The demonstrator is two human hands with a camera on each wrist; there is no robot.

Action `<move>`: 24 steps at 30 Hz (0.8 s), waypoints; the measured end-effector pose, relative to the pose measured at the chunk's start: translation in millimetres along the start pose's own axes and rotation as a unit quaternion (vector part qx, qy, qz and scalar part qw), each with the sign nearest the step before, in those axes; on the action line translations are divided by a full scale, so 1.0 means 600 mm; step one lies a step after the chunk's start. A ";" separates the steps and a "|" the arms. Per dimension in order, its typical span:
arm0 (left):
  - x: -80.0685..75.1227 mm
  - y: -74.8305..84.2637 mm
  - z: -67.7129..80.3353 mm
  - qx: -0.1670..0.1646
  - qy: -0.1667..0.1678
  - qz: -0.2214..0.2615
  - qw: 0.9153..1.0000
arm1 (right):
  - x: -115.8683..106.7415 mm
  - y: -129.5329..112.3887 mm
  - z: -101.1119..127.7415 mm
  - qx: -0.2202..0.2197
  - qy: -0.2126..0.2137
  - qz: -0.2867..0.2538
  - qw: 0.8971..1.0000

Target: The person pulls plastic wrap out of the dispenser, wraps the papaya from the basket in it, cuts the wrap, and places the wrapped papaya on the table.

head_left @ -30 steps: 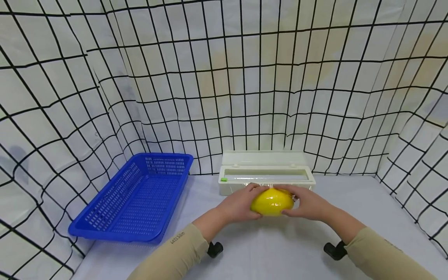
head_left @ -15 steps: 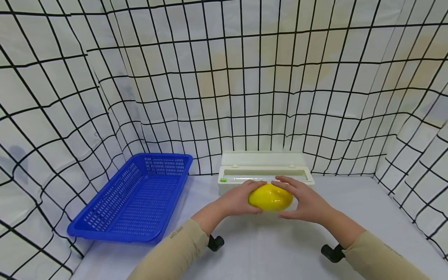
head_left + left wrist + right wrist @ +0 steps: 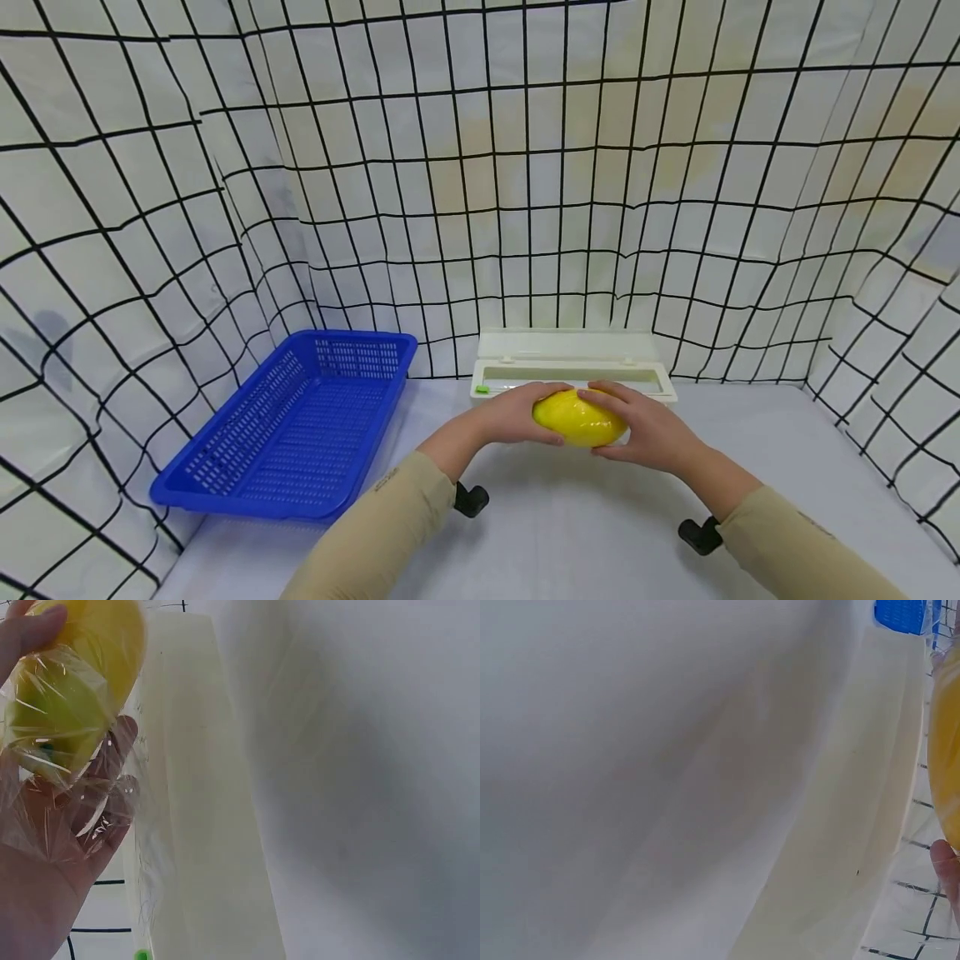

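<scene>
Pale sheeting (image 3: 547,179) is being crossed by a black net (image 3: 527,153) at the back and sides of a white tabletop (image 3: 570,533). At the left, the tabletop is being occupied by a blue basket (image 3: 240,502) with slotted walls; one corner of it is also being shown at the top of the right wrist view. Near the net, a white box (image 3: 665,390) is being kept open, its lid (image 3: 567,343) being tipped back, and a small green tab (image 3: 482,389) is being displayed at the box's left end.

Just in front of the box, partly hiding its near edge in the head view, a yellow object (image 3: 576,421) is being held up between two hands. Its left end is being gripped by the left hand (image 3: 517,414), and its right end is being clasped by the right hand (image 3: 651,429), with fingers over the top and thumb below. In the left wrist view, clear film (image 3: 97,791) is being seen creased around the yellow object and across the left fingers, and a green area is being revealed through it. Beige sleeves (image 3: 382,525) are being worn on both arms, and a black fitting (image 3: 472,501) is being carried beneath each wrist.
</scene>
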State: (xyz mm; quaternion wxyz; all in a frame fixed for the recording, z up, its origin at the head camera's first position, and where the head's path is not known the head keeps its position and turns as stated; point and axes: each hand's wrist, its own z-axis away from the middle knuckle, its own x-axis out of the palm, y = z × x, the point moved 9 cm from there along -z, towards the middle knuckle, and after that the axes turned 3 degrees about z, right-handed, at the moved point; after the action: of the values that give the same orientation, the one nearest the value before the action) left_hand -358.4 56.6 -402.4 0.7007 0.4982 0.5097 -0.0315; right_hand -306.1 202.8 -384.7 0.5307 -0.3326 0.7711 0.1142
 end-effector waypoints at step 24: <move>-0.026 0.044 0.030 0.071 0.107 -0.219 0.967 | -0.012 0.018 -0.012 0.064 -0.002 -0.071 0.995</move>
State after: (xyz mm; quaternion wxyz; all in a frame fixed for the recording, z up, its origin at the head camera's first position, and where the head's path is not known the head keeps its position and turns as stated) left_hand -338.9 49.6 -373.8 0.5808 0.4234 0.6750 -0.1666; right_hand -316.9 210.1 -377.1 0.5591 -0.3519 0.7503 0.0277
